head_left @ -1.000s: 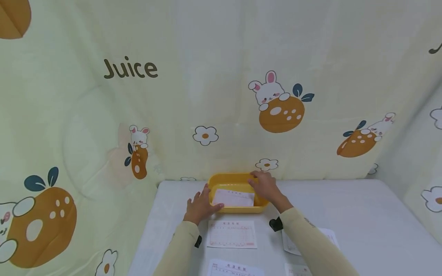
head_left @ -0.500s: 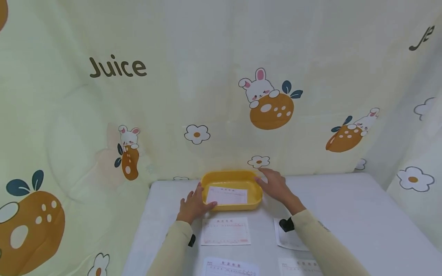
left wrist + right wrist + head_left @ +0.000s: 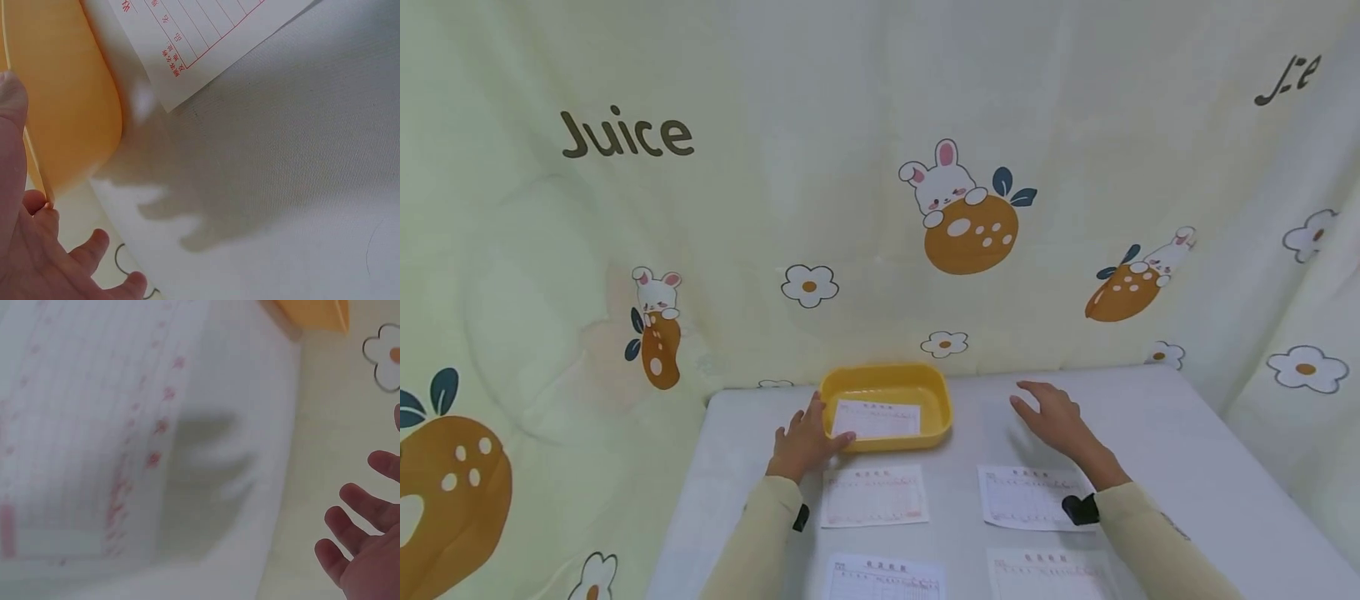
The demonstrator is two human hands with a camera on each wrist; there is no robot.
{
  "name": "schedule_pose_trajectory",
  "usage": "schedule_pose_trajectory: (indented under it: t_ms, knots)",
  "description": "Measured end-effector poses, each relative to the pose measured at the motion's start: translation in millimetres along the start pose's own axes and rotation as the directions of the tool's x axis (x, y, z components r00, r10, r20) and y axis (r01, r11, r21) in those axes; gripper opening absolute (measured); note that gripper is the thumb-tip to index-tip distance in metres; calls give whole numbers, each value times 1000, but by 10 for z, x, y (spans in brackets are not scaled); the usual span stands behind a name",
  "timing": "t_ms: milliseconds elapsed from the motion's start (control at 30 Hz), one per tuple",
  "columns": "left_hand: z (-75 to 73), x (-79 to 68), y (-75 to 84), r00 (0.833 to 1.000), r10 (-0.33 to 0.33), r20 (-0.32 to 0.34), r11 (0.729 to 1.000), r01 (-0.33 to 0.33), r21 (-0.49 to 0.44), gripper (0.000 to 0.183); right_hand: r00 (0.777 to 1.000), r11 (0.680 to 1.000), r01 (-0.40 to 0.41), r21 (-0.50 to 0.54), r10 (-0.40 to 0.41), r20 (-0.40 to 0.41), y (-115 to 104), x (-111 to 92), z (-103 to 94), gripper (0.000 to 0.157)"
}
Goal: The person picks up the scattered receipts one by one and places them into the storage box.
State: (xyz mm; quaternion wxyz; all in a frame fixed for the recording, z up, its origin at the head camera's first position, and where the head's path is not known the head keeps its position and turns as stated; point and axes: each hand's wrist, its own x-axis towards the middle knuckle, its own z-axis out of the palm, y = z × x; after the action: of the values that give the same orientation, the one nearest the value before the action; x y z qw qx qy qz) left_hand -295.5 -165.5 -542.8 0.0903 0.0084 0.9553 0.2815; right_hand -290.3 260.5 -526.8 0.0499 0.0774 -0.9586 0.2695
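At the back of the white table is a shallow yellow tray [image 3: 934, 437] with a printed paper slip [image 3: 876, 419] in it. My left hand [image 3: 805, 446] holds the tray's left end, thumb at the front rim and index finger at the side. In the left wrist view, the thumb and a curled fingertip meet the tray's rim [image 3: 103, 94], while other fingers spread free. My right hand [image 3: 1063, 425] hovers to the right of the tray, holding nothing, its fingers apart in the right wrist view. Below it lies a printed slip [image 3: 1026, 500], partly covered by the wrist.
Another slip [image 3: 874, 497] lies just in front of the tray. Two more slips [image 3: 883, 579], the other one [image 3: 1048, 575] to the right, reach the bottom of the head view. A patterned curtain [image 3: 850, 208] hangs right behind the table [image 3: 1180, 467].
My right hand has left the tray's right end and moved right, away from it. My left hand stays at the tray's left end. The head view has shifted slightly.
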Motion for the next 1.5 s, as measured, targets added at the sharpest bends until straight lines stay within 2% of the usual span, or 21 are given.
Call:
schedule_pose_trajectory:
  t_ms: [167, 433, 600, 800, 1000, 1167, 1500]
  knots:
    - [-41, -46, -1, 1000, 1, -5, 1000, -1, -15, 107, 998, 999, -47, 9, 47, 32, 251, -179, -56, 47]
    - [-48, -17, -100, 1000, -13, 3, 1000, 13, -6, 110, 997, 998, -51, 30, 49, 65, 609, -431, -19, 30]
    - [-49, -2, -155, 1000, -7, -5, 1000, 7, 6, 109, 987, 993, -102, 53, 94, 133, 702, -542, 13, 23]
    - [-35, -10, -134, 1000, -18, 5, 1000, 18, 5, 110, 971, 987, -150, 62, 135, 198, 780, -643, 74, 21]
    - [-44, -17, -57, 1000, -23, 18, 1000, 23, -10, 110, 977, 988, -141, 67, 128, 168, 863, -683, 74, 19]
    - [-56, -27, -5, 1000, -24, 12, 1000, 24, -14, 109, 976, 983, -169, 68, 157, 153, 925, -688, 114, 18]
    - [-63, -39, 21, 999, -16, 28, 1000, 16, -15, 110, 977, 986, -166, 11, 163, 137, 967, -743, 215, 15]
